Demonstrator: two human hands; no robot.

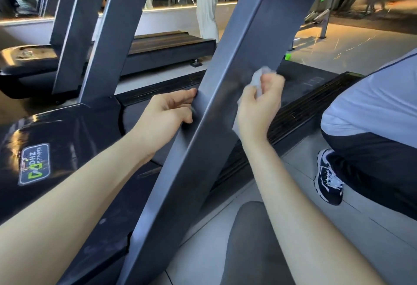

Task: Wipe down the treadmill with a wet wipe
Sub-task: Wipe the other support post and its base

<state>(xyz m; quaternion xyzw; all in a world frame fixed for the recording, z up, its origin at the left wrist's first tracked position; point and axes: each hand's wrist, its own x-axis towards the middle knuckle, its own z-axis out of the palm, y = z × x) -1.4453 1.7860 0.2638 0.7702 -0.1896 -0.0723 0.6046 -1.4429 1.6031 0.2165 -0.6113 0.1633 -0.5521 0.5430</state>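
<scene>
Step in hand, seemingly: wiping slanted upright (200, 149) of treadmill (67, 131).

To do well: long strokes along broad face, edge to edge; wipe spread flatter rather than balled; turn to fresh side once soiled.

Left hand (168, 113) grips upright's left edge, fingers curled round it. Good brace.

Right hand (259, 101): fingers curled, pinching wet wipe (258, 78).

Wipe bunched, poking out above knuckles, held against upright's face near its right edge, about midway up. Contact itself blurred.
</scene>
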